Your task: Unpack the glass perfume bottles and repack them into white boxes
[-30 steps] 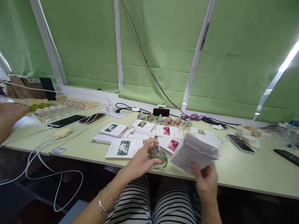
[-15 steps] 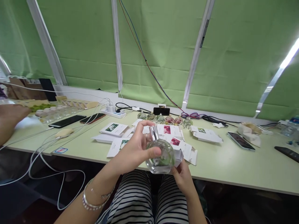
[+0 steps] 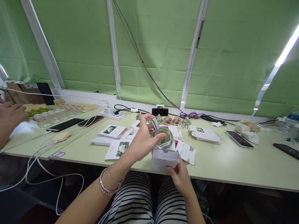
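My left hand (image 3: 148,137) grips a round clear glass perfume bottle (image 3: 167,140) with a silver neck, tilted, thumb across its front. Just below the bottle is a white carton (image 3: 164,160), its open end facing up toward me. My right hand (image 3: 178,174) is closed around the carton's right side near the table's front edge. Whether the bottle touches the carton's rim I cannot tell. Flattened white cartons with flower pictures lie about, such as the carton (image 3: 120,149) left of my hands and the carton (image 3: 203,133) to the right.
Several round bottles (image 3: 167,120) stand in a row behind the cartons, near a propped black phone (image 3: 160,111). A phone (image 3: 239,139) lies at right. White cables and a power strip (image 3: 112,115) are at left, with another person's hand (image 3: 11,116) at the far left.
My left hand has raised the bottle and moved it slightly right and back. The carton, mostly hidden behind the bottle before, now shows its open end. The other person's hand moved left.
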